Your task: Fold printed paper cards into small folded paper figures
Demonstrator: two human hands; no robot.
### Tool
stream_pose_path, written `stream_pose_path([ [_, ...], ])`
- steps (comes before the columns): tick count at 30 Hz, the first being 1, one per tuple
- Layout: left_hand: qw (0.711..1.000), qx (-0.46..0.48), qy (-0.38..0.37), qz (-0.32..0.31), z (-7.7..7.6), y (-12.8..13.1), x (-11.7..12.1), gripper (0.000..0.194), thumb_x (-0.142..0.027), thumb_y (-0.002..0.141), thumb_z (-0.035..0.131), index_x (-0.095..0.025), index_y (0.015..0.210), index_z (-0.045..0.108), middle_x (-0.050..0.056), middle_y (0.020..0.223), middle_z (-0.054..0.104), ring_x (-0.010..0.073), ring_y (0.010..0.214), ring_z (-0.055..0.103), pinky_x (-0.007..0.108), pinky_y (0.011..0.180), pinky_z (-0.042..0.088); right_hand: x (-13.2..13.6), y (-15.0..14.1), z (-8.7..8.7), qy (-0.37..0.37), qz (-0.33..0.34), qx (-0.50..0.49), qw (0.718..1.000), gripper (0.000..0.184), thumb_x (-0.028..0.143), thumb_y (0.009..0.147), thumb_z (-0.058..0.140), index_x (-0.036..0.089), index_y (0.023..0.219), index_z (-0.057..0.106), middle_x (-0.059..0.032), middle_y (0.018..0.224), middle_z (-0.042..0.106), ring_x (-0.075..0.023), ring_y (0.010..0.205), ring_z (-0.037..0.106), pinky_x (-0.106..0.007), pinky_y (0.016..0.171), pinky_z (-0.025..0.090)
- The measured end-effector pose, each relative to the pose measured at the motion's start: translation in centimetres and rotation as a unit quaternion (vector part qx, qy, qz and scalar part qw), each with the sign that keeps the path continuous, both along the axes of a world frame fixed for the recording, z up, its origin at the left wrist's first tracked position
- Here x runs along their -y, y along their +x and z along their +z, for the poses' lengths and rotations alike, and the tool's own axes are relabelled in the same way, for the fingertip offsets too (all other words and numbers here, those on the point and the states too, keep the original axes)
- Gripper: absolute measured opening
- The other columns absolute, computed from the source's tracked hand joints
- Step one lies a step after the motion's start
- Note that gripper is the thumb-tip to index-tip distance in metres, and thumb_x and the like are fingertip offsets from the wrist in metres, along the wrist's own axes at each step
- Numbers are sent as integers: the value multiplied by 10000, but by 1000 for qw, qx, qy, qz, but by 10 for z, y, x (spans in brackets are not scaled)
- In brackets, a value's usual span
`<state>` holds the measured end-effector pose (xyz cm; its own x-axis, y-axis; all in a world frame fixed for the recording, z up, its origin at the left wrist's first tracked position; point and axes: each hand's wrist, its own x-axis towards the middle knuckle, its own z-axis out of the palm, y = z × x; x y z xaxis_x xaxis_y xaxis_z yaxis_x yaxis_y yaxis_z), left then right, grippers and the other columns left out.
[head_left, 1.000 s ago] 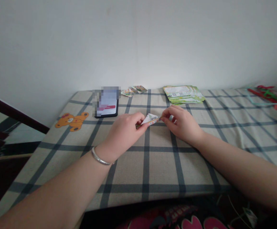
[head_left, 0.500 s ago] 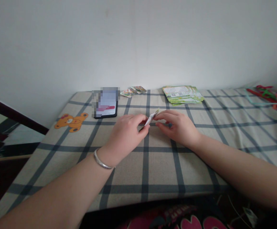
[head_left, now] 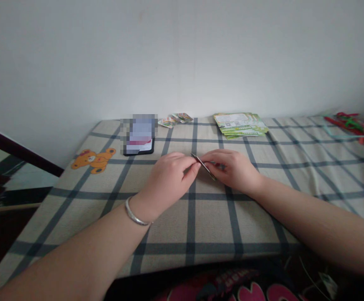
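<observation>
A thin piece of folded paper [head_left: 207, 170] is between my hands, just above the checked cloth, slanting and seen almost edge-on. My left hand [head_left: 171, 175], with a silver bangle at its wrist, pinches the paper's near-left side between thumb and forefinger. From the other side, the fingers of my right hand [head_left: 237, 170] close on it; part of their grip is hidden behind the paper. Beyond the hands lies a loose stack of green and white printed sheets [head_left: 240, 124]. Small folded paper pieces [head_left: 169, 121] with colourful print rest near the wall.
A phone [head_left: 140, 138] with a lit, partly blurred screen lies at the back left. Nearer the left edge is an orange bear figure [head_left: 93, 160]. Red, green and pale blue ribbons [head_left: 357, 127] lie at the far right. The checked tablecloth [head_left: 166, 238] has wrinkles on the right.
The paper has turned from leaning right to slanting the other way, now edge-on. My left fingers have moved slightly right and both hands are closer together around it.
</observation>
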<state>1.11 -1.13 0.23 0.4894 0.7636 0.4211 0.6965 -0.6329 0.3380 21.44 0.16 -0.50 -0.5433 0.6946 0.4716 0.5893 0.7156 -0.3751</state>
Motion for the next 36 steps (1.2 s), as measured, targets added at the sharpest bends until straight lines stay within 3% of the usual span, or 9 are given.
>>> stream_pose_path([
  [7, 1000, -1, 17, 14, -5, 0, -5, 186, -200, 909, 511, -155, 887, 691, 62, 828, 688, 215, 840, 631, 362, 786, 493, 1, 0, 1, -3, 3, 9, 1000, 248, 201, 903, 513, 170, 1087, 677, -56, 1053, 718, -179, 926, 666, -290, 802, 516],
  [12, 1000, 6, 27, 15, -7, -2, -6, 158, -172, 889, 534, -170, 909, 690, 55, 869, 708, 212, 841, 652, 355, 782, 505, 4, 3, 6, -31, 17, 15, 999, 298, 328, 937, 485, 154, 1098, 665, -74, 1022, 714, -191, 899, 665, -305, 765, 513],
  [16, 999, 4, 29, 16, -7, -3, -6, 147, -183, 890, 541, -176, 926, 684, 50, 870, 706, 213, 832, 652, 357, 763, 510, 6, 4, 9, -33, 20, 21, 999, 379, 448, 885, 560, 156, 1105, 663, -73, 963, 715, -189, 838, 665, -297, 720, 512],
  [23, 999, 18, 32, 11, -10, -3, -8, 139, -191, 886, 551, -180, 919, 686, 47, 883, 707, 211, 863, 646, 371, 816, 508, 5, 2, 3, 14, -8, 24, 1000, 269, 199, 873, 523, 162, 1089, 679, -56, 995, 727, -152, 816, 666, -255, 710, 501],
  [36, 994, 56, 92, -12, -6, -4, -9, 101, -170, 884, 559, -190, 927, 648, 23, 910, 697, 195, 907, 599, 367, 863, 470, -1, 3, -1, 18, -17, -16, 1000, 175, 164, 864, 551, 145, 980, 681, -42, 825, 693, -122, 692, 612, -217, 602, 458],
])
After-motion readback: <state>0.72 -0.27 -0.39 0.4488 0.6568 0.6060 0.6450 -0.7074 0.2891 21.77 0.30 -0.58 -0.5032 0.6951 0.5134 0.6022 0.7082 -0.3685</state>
